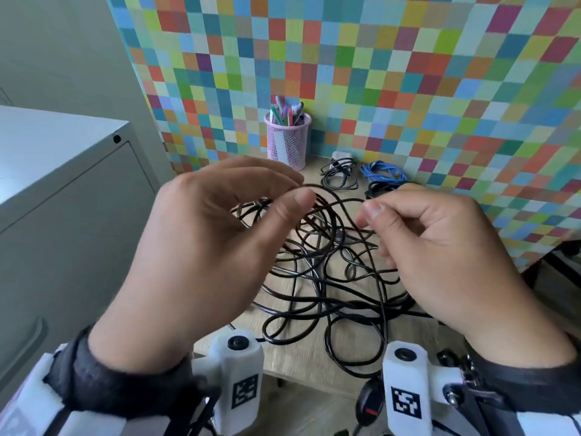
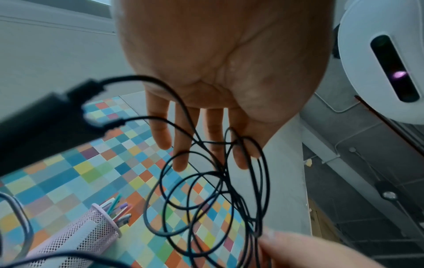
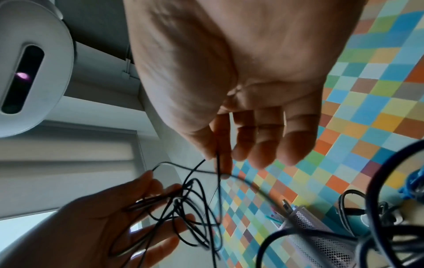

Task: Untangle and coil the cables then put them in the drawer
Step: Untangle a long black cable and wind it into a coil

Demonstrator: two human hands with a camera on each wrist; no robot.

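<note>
A tangle of black cables (image 1: pixel 314 297) lies on the wooden table (image 1: pixel 314 363). I hold a thin black cable (image 1: pixel 333 196) up above it. My left hand (image 1: pixel 295 190) pinches a strand between thumb and forefinger, and several loops (image 2: pixel 190 208) hang from its fingers (image 2: pixel 181 159). My right hand (image 1: pixel 367 221) pinches the same cable (image 3: pixel 218 181) between thumb and forefinger, a little to the right. The right wrist view shows the pinch of the right hand (image 3: pixel 218 156) and the left hand (image 3: pixel 137 217) with loops across its fingers. A grey drawer cabinet (image 1: pixel 63 231) stands at the left, with its fronts closed.
At the back of the table stand a pink mesh pen cup (image 1: pixel 287 143), a dark cable with a charger (image 1: pixel 339 171) and a coiled blue cable (image 1: pixel 382 173). A checkered wall (image 1: pixel 408 73) rises behind. A blurred black block (image 2: pixel 34 127) with cables shows close to the left wrist camera.
</note>
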